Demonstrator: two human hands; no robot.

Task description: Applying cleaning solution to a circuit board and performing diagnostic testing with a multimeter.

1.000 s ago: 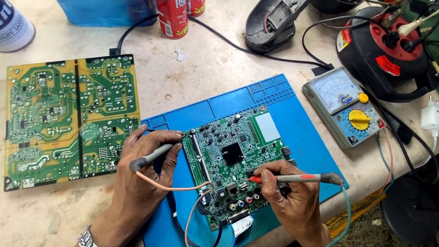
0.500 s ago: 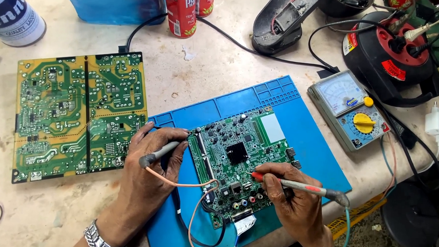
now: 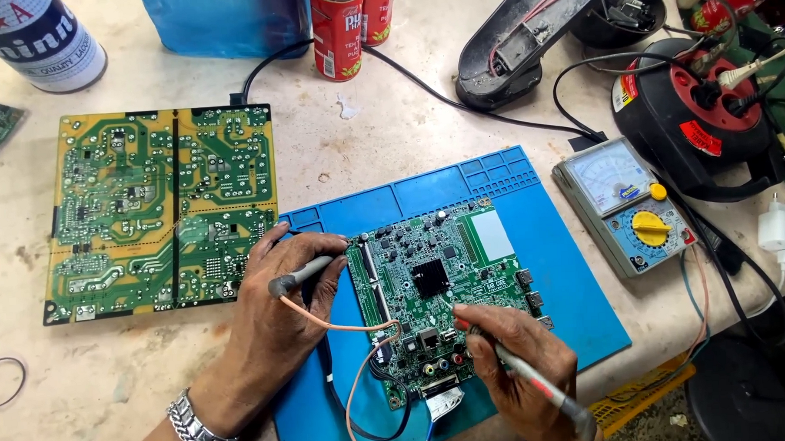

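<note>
Currently the pale, scuffed stone-look worktop point(image 3: 424, 132) carries everything. Largest item on it: a blue rubbery repair mat with moulded compartments along its far edge point(image 3: 551, 267), lying toward the near right of the worktop. Left of it, a yellow-and-green bare circuit board, solder side up point(image 3: 162, 211), flat and matte, its corner just beside the mat.

On the mat, a smaller dark green populated circuit board with a black square chip and a white rectangular patch point(image 3: 443, 288). It sits near the mat's middle, tilted slightly.

Change over the last second: the view has crept toward the near edge. The right hand point(image 3: 515, 368) now has its probe tip just below the black chip, where a second ago it lay lower and flatter across the board's near part. The left hand point(image 3: 278, 316) has barely moved. Judgement: a new test point is being touched while the reference contact holds.

Left hand: fingers curled, pinching a grey slim probe with a pinkish lead point(image 3: 303, 274) at the board's left edge. Right hand: fingers pinched pen-style on a red-and-grey probe point(image 3: 524, 377).

Right of the mat, a grey analogue meter with a yellow dial knob point(image 3: 627, 208), boxy, glossy face.
</note>
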